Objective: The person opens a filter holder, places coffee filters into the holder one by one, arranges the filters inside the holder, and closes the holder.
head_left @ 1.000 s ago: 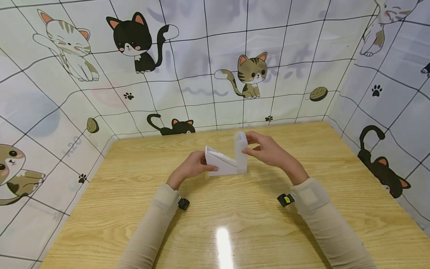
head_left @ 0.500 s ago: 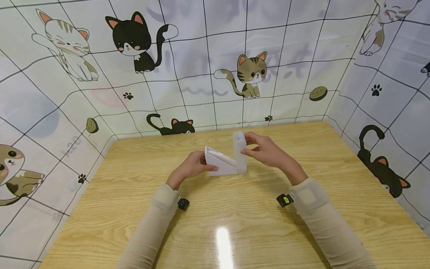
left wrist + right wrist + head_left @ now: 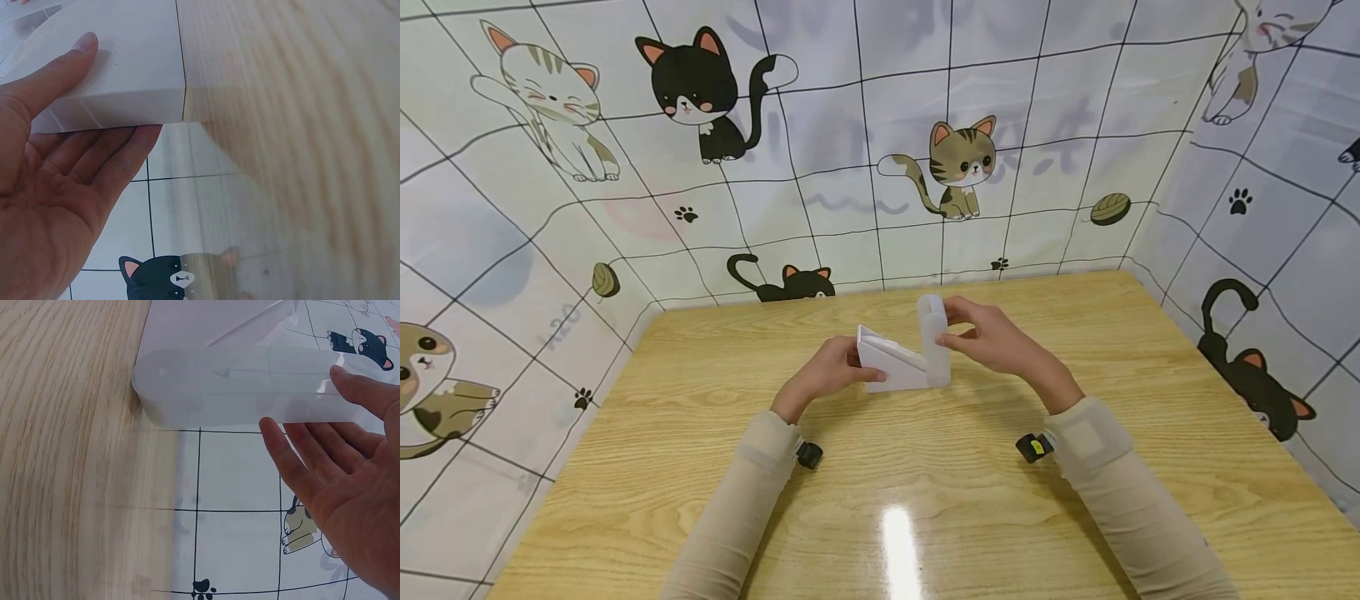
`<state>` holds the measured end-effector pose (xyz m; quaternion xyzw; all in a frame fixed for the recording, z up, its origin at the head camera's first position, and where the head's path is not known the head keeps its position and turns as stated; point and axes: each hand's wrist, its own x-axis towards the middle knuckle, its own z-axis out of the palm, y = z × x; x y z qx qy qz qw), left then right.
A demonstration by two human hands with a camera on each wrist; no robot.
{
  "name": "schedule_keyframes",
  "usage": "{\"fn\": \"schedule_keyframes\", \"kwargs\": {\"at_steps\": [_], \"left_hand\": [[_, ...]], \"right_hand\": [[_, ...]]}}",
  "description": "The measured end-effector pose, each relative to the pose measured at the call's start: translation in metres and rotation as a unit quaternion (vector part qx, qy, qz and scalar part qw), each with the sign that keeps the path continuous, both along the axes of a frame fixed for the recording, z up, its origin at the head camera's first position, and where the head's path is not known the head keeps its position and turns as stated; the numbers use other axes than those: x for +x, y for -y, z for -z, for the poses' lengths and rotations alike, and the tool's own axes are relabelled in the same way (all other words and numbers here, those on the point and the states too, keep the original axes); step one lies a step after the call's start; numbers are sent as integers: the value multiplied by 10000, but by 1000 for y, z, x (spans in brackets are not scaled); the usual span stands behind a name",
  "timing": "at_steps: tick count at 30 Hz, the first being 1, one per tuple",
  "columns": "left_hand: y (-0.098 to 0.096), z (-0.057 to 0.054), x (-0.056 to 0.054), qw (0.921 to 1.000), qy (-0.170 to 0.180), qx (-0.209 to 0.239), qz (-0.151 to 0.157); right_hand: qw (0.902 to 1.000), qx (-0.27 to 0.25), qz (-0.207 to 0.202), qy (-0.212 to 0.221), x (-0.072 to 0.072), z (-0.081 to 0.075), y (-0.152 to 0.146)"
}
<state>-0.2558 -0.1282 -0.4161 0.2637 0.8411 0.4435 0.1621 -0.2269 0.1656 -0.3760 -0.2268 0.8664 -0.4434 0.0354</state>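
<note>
A white box (image 3: 895, 371) with a slanted top stands on the table, its low end to the right. My left hand (image 3: 830, 367) grips its tall left end, thumb on the near face and fingers behind, as the left wrist view also shows. From the box's low end rises a translucent cover (image 3: 935, 350), nearly upright and leaning slightly left. My right hand (image 3: 992, 335) holds this cover near its top, thumb on the near side and fingers on the far side. In the right wrist view the cover meets the box at its lower end. What lies inside the box cannot be made out.
The wooden table (image 3: 820, 508) reaches to a wall sheet (image 3: 820, 192) with a grid and cartoon cats at the back and sides. Each wrist wears a small black camera, such as the right one (image 3: 1034, 447).
The translucent cover's top has tipped slightly to the left, and my right hand has moved left with it. The white box and my left hand have stayed in place.
</note>
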Motion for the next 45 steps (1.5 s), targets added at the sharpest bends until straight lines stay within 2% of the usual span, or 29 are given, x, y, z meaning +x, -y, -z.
{"fn": "schedule_keyframes", "kwargs": {"at_steps": [3,9,20,45], "left_hand": [[2,12,-8,10000,-20,-17,-5],[2,17,-10,9999,-146,56,4],[4,16,-9,9997,-216,89,111],[4,15,-8,9997,-226,61,109]], "right_hand": [[10000,16,-9,1,0,0,1],[10000,69,-31,4,0,2,3],[9999,103,-59,53,-1,5,7],[9997,207,-135,-32,-1,11,10]]}}
